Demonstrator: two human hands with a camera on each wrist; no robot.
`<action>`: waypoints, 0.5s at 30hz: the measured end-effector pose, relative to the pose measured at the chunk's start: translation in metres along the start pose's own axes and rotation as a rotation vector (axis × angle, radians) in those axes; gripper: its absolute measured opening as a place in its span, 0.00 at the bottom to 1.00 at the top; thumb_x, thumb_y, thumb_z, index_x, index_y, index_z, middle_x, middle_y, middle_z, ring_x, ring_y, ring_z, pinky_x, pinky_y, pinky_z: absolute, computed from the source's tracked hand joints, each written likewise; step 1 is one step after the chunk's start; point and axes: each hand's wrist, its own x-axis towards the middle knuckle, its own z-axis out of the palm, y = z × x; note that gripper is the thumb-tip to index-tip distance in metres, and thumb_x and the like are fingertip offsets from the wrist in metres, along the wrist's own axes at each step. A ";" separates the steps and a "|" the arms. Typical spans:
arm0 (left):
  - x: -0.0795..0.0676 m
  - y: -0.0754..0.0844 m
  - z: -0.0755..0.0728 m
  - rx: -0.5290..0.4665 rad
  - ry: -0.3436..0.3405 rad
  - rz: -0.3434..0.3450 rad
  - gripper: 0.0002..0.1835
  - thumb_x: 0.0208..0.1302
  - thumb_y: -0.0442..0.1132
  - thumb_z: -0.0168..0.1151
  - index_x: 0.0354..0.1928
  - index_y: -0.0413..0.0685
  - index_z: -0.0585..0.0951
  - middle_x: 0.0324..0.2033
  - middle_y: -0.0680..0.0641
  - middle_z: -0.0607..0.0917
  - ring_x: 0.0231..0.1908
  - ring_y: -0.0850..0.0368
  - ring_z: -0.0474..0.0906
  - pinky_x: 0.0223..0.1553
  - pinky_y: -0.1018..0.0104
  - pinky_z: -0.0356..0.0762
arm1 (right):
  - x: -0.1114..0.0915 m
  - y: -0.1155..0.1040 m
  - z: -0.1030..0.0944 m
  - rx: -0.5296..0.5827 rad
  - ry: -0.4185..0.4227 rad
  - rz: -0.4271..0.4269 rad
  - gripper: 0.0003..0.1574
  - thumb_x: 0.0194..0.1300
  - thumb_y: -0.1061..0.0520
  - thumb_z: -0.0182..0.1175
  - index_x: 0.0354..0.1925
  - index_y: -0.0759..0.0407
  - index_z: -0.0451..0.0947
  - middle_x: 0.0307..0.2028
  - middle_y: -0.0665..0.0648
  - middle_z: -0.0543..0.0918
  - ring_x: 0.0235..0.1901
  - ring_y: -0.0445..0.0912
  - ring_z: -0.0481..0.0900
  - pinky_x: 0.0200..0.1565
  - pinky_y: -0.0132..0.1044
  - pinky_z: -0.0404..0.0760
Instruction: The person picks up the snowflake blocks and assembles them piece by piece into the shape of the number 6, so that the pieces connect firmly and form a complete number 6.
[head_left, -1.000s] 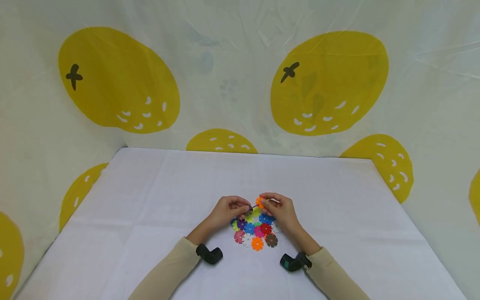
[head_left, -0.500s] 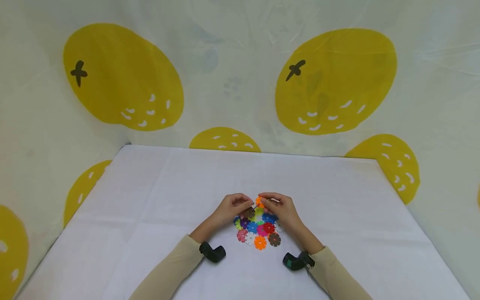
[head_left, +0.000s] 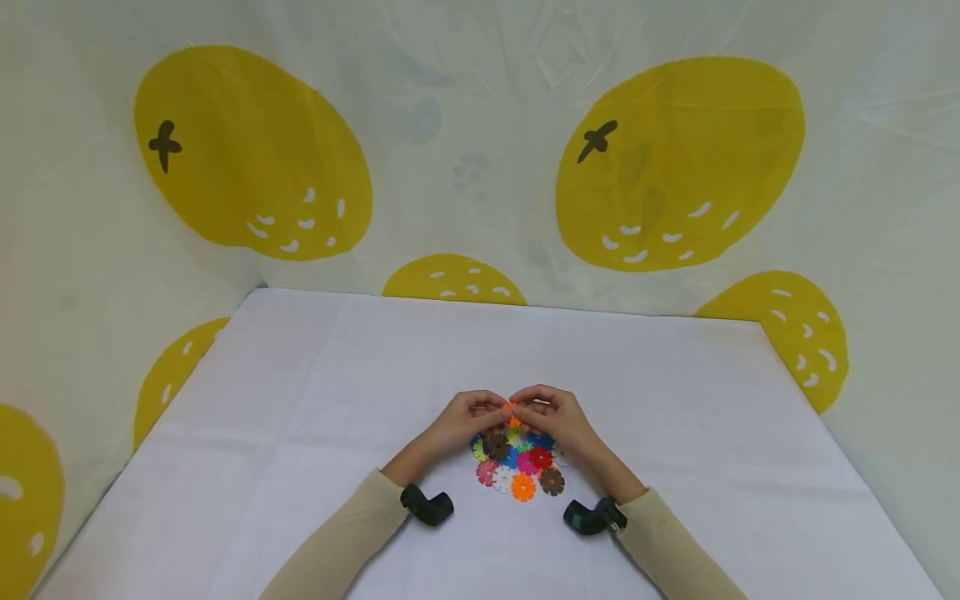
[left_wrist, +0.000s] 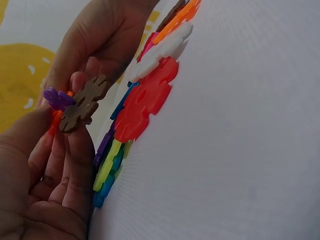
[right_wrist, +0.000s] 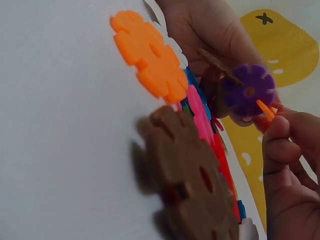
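Close over a pile of notched plastic discs, both hands meet in the head view. My left hand (head_left: 453, 423) pinches a purple notched disc (right_wrist: 249, 90) between thumb and fingers. A brown notched disc (left_wrist: 89, 102) is slotted crosswise into the purple one. My right hand (head_left: 561, 418) pinches an orange notched disc (head_left: 513, 414), seen edge-on in the right wrist view at the purple disc's rim. Fingers hide much of the orange disc.
Below the hands on the white tabletop (head_left: 360, 375) lie several notched discs, among them orange (head_left: 523, 487), brown (head_left: 552, 481), white (head_left: 503, 479) and red (head_left: 540, 457). A patterned curtain (head_left: 465, 167) rises behind the table.
My hands have come together until their fingertips meet. The orange disc has moved left and slightly down with my right hand; the brown disc has swung lower. The view has shifted slightly.
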 end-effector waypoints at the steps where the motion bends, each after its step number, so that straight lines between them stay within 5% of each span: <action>1: 0.000 0.000 0.000 0.001 -0.004 0.005 0.15 0.69 0.38 0.61 0.48 0.30 0.80 0.36 0.40 0.86 0.30 0.62 0.80 0.36 0.69 0.80 | 0.000 0.000 0.000 -0.004 -0.005 0.002 0.18 0.65 0.63 0.62 0.49 0.76 0.77 0.41 0.64 0.83 0.27 0.40 0.79 0.34 0.28 0.81; 9: -0.001 0.001 0.000 0.001 0.023 -0.005 0.13 0.68 0.36 0.61 0.47 0.30 0.79 0.33 0.42 0.86 0.27 0.61 0.79 0.34 0.71 0.80 | -0.002 0.002 -0.006 -0.134 0.033 0.044 0.18 0.71 0.54 0.57 0.46 0.69 0.80 0.29 0.57 0.80 0.25 0.42 0.74 0.30 0.28 0.76; 15: 0.000 0.000 -0.001 -0.037 0.032 -0.029 0.13 0.69 0.36 0.60 0.47 0.30 0.78 0.31 0.46 0.85 0.27 0.61 0.79 0.33 0.70 0.80 | -0.002 0.006 -0.012 -0.211 0.018 0.037 0.15 0.66 0.57 0.63 0.46 0.67 0.82 0.37 0.60 0.84 0.31 0.44 0.77 0.37 0.28 0.79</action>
